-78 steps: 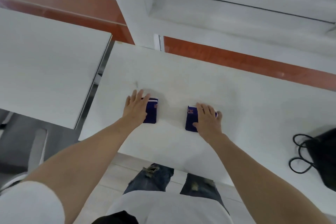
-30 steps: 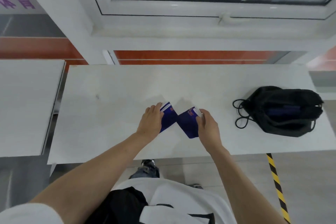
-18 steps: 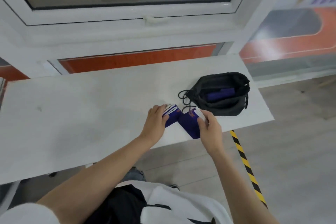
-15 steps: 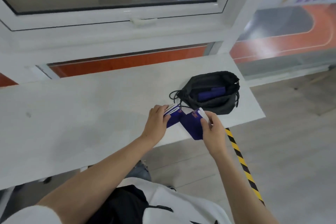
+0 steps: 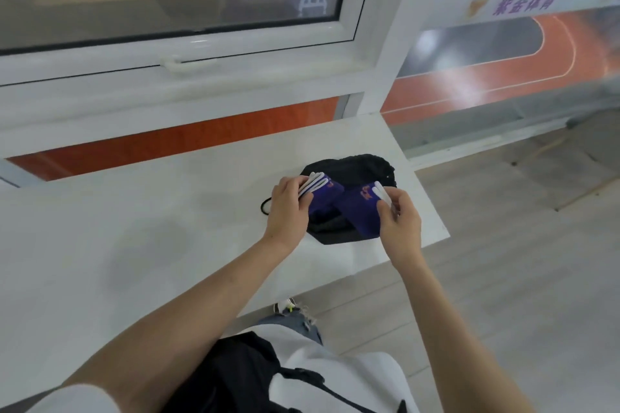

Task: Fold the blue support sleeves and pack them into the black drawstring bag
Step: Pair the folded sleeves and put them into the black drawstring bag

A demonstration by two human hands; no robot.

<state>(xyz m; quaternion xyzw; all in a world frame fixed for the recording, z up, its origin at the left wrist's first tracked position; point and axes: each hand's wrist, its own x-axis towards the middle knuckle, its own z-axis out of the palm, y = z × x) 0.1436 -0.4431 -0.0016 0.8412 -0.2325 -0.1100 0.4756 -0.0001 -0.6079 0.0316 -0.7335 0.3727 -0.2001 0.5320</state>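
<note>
two folded blue sleeves are held up over the black drawstring bag (image 5: 349, 168) on the white table (image 5: 134, 228): the left hand (image 5: 287, 208) grips the left sleeve (image 5: 323, 194), the right hand (image 5: 399, 221) pinches the right sleeve (image 5: 359, 211); sleeves touching

A white table (image 5: 134, 245) sits below a white-framed window (image 5: 188, 54) — grey tiled floor (image 5: 503, 278) to the right, perhaps a reddish running track (image 5: 503, 77) beyond glass.
</note>
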